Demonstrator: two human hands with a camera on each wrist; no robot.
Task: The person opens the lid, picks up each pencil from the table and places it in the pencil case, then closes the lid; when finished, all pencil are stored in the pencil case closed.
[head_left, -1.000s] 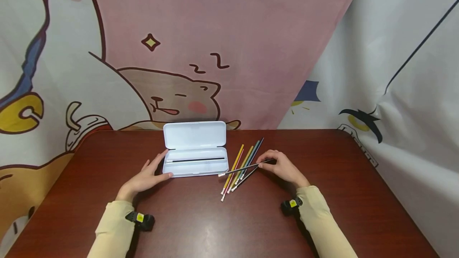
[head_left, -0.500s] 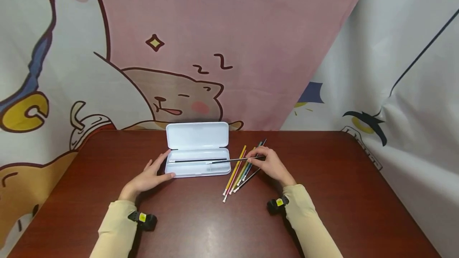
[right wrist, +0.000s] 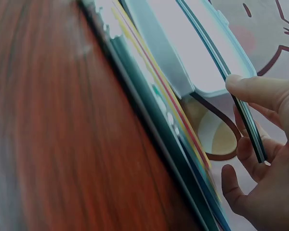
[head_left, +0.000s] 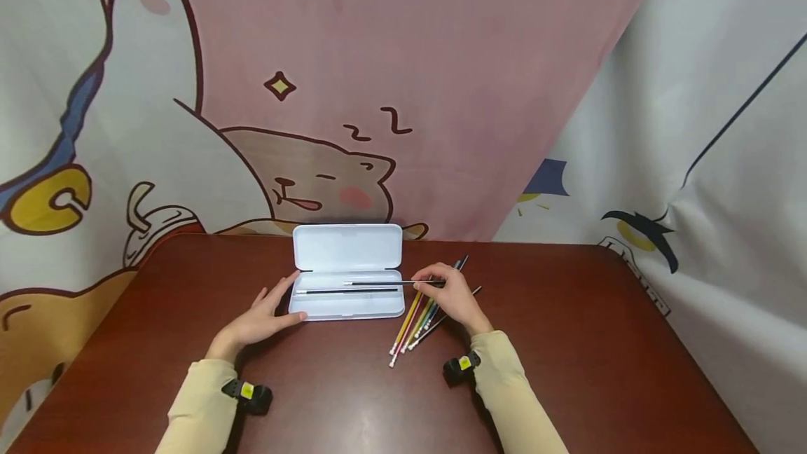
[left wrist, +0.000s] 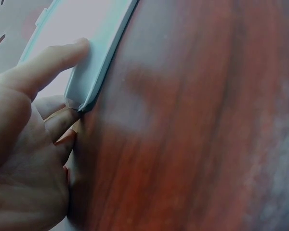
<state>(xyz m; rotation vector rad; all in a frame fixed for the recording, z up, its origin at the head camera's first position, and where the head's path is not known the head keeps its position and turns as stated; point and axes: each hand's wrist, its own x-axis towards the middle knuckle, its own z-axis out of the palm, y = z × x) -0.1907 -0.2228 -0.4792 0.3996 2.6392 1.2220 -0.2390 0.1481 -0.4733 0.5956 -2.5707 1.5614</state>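
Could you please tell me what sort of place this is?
Probably an indoor table space, perhaps arranged for filming: a dark wooden table, a cartoon-printed cloth hanging behind it, and an open white pencil case beside loose pencils.

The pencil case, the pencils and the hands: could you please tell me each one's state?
Pencil case: open, lid raised
Pencil inside: lying lengthwise
Held pencil: one end over the pencil case
Loose pencils: lying bunched beside the pencil case
Left hand: touching the pencil case
Right hand: pinching the held pencil
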